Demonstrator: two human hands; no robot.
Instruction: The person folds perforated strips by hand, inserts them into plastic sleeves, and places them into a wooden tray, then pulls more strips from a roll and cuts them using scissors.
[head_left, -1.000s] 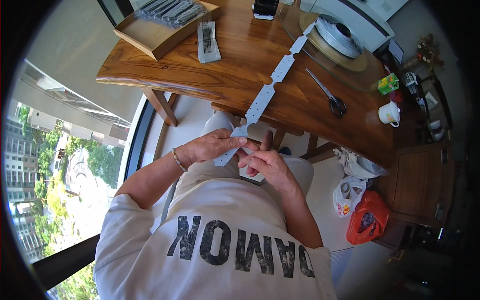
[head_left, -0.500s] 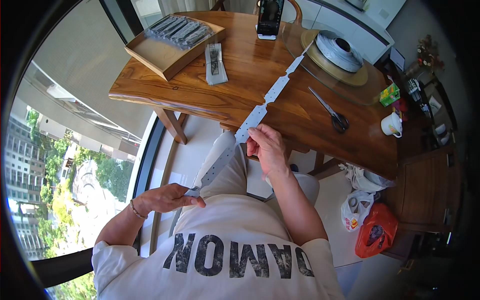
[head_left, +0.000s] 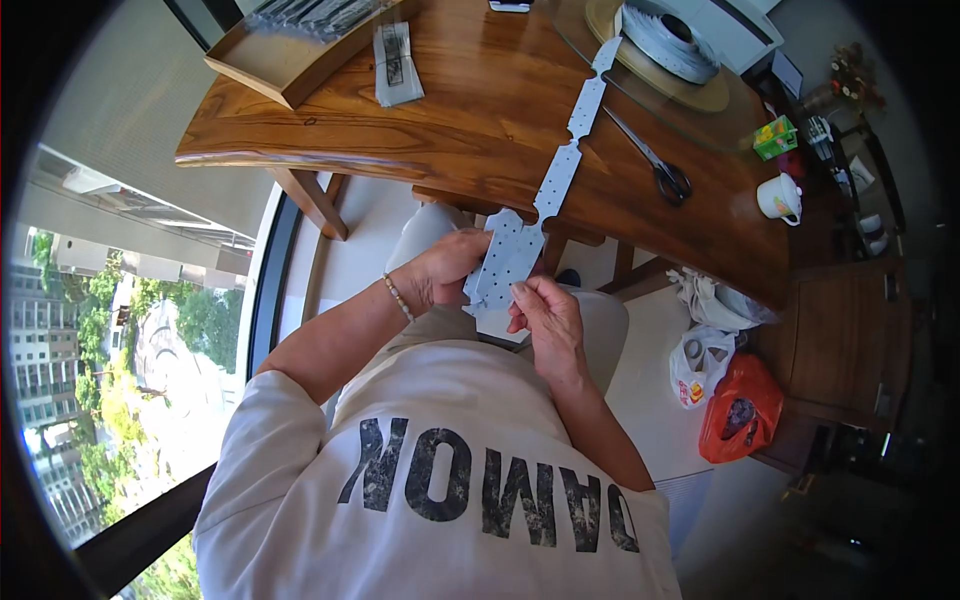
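Note:
A white strip [head_left: 557, 183] with dark dots and notched edges runs from a large roll [head_left: 665, 45] down across the table to my hands. Over my lap, its near end lies in overlapping layers. My left hand [head_left: 452, 268] grips these layers from the left, its fingertips hidden behind them. At the lower right edge, my right hand [head_left: 550, 318] pinches the strip between thumb and fingers. Scissors [head_left: 655, 162] with black handles lie on the table, to the right of the strip.
The wooden table [head_left: 470, 120] carries a shallow wooden tray [head_left: 262, 72] of plastic-wrapped packs, a flat bundle [head_left: 398, 68], a lidded white cup [head_left: 779, 199] and a green carton [head_left: 775, 138]. A red bag [head_left: 740, 412] and a white bag [head_left: 697, 368] sit on the floor.
My left hand has come up and right, bringing the strip's near end against the part by my right hand. Strip layers now overlap there. The view has tilted lower.

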